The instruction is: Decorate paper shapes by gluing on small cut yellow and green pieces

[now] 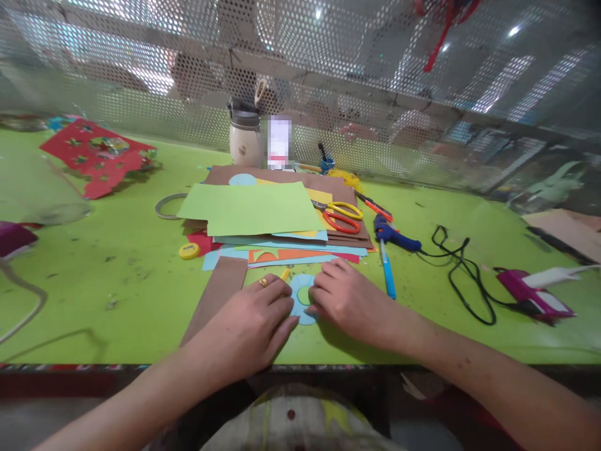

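Note:
A light blue paper ring [305, 318] lies on the green tabletop in front of me, with green showing through its round middle. My left hand [263, 313], a ring on one finger, has its curled fingers and thumb on the paper's left edge. From the right, my right hand [345, 300] is closed over the opposite edge, thumb and fingertips at the paper. A small yellow stick-like tip [285, 274] shows just beyond my left fingers; the rest of it is hidden. Beside my left hand lies a brown paper strip [218, 291].
Behind my hands is a stack of coloured paper, green sheet [258, 210] uppermost, with red-and-yellow scissors [342, 216]. To the right lie a blue glue gun [397, 237], a blue-handled tool [387, 275] and a black cable [469, 275]. A bottle [245, 134] stands by the perforated screen [328, 81].

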Action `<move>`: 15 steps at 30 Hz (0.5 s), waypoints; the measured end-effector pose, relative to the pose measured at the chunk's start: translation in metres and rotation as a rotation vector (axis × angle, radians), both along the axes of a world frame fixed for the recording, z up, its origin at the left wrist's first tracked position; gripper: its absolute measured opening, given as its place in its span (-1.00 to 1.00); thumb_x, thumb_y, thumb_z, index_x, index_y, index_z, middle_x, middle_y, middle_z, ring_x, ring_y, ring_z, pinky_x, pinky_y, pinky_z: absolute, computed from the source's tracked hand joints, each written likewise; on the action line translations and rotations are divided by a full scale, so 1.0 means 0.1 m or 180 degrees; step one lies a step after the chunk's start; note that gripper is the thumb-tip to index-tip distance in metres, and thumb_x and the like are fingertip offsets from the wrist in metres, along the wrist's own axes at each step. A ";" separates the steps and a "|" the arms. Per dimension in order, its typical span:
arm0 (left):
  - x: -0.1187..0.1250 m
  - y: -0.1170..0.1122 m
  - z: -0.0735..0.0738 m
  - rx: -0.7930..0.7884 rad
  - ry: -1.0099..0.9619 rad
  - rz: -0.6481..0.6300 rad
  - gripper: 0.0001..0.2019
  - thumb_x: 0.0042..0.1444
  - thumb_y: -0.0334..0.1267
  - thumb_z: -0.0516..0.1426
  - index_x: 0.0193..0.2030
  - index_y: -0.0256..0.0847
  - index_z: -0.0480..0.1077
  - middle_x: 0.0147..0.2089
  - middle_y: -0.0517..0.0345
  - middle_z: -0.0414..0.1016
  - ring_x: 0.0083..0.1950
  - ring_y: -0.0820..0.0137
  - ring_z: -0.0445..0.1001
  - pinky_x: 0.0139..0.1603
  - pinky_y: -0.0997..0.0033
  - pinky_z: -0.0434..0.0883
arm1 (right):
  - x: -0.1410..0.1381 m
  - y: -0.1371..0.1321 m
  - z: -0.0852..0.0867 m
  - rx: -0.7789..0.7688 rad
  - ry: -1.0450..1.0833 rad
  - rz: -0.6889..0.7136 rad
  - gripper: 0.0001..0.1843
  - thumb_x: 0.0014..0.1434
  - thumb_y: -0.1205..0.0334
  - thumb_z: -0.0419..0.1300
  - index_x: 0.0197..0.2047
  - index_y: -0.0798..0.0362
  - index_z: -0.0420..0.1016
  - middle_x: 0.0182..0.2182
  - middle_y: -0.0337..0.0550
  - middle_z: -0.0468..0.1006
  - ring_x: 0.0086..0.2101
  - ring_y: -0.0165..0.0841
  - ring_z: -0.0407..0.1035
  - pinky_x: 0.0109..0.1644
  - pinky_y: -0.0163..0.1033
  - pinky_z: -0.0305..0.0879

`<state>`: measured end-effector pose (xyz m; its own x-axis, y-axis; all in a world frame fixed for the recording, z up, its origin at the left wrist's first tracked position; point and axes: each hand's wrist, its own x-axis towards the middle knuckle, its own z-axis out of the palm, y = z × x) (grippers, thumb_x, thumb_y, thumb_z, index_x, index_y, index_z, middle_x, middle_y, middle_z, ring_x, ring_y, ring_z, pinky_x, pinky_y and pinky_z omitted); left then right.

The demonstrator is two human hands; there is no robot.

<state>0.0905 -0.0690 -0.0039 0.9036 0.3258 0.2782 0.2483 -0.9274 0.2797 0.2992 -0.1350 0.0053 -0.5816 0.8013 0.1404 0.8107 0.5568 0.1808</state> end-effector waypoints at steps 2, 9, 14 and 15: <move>0.00 0.00 0.00 -0.0011 -0.0007 0.0010 -0.74 0.32 -0.31 -0.01 -0.24 -0.32 0.50 -0.18 -0.12 0.49 -0.08 0.14 0.44 -0.06 0.07 0.48 | 0.00 0.00 -0.01 0.0008 0.0042 0.0003 -0.70 0.39 0.24 0.05 -0.34 0.12 0.49 -0.40 -0.05 0.47 -0.27 -0.18 0.22 -0.15 -0.06 0.06; -0.02 -0.01 -0.01 -0.0036 0.0024 0.0002 -0.73 0.34 -0.31 -0.02 -0.17 -0.34 0.48 -0.16 -0.13 0.47 -0.05 0.11 0.42 -0.05 0.05 0.46 | 0.04 -0.07 -0.01 -0.0036 0.0364 -0.0253 -0.76 0.32 0.43 0.00 -0.12 0.17 0.49 -0.30 0.00 0.45 -0.23 -0.15 0.19 -0.12 -0.04 0.13; -0.01 -0.01 0.00 0.0129 0.0217 -0.0054 -0.73 0.34 -0.32 -0.05 -0.05 -0.32 0.45 -0.15 -0.12 0.43 -0.05 0.09 0.39 -0.07 0.01 0.46 | 0.02 -0.19 -0.04 -0.0298 0.0262 -0.0165 -0.67 0.29 0.45 -0.01 0.06 0.18 0.43 -0.17 0.07 0.43 -0.17 -0.10 0.19 -0.07 0.04 0.16; 0.00 -0.02 0.00 0.0187 0.0272 -0.0055 -0.73 0.34 -0.32 -0.05 -0.06 -0.32 0.45 -0.15 -0.12 0.43 -0.06 0.09 0.39 -0.08 0.00 0.46 | 0.02 -0.21 -0.05 -0.0357 0.0231 -0.0165 -0.66 0.30 0.44 -0.01 0.08 0.17 0.42 -0.16 0.07 0.42 -0.17 -0.09 0.19 -0.06 0.05 0.16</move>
